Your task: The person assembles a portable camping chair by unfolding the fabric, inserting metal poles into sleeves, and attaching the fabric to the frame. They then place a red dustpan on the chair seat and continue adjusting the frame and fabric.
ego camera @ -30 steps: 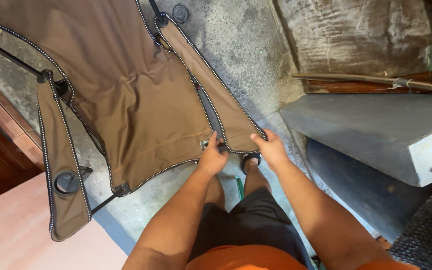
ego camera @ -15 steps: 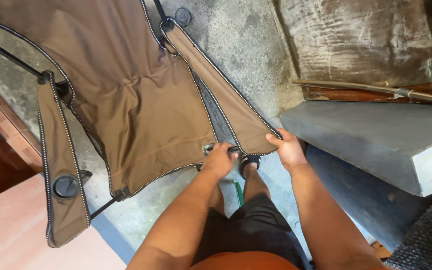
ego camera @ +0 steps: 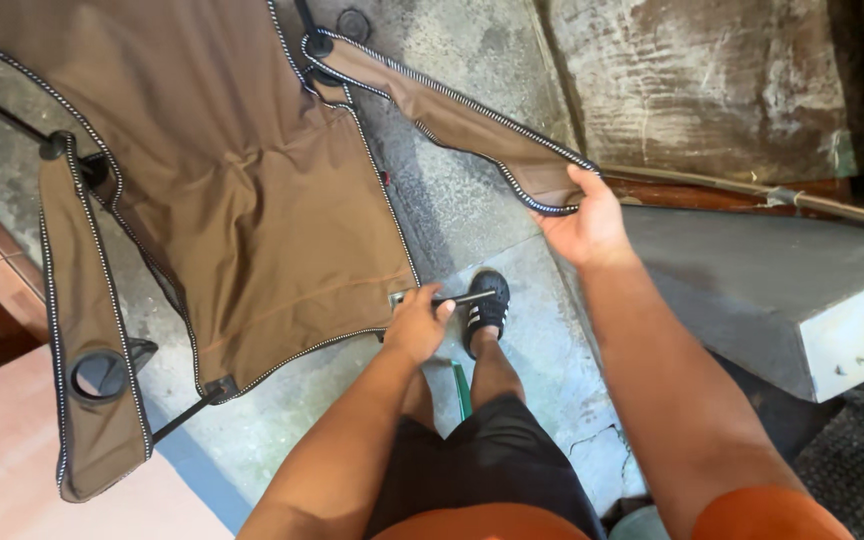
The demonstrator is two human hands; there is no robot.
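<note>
Left hand (ego camera: 415, 325): fingers pinching pole (ego camera: 462, 298) at seat (ego camera: 252, 190) corner.
Right hand (ego camera: 584, 222): fingers gripping armrest flap (ego camera: 452, 115).
Risk: pole slipping if flap is overstretched.

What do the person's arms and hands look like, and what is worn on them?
Both hands are bare: the left hand and right hand have no gloves, rings or watch visible. The forearms are uncovered. An orange sleeve shows at the right upper arm.
</note>
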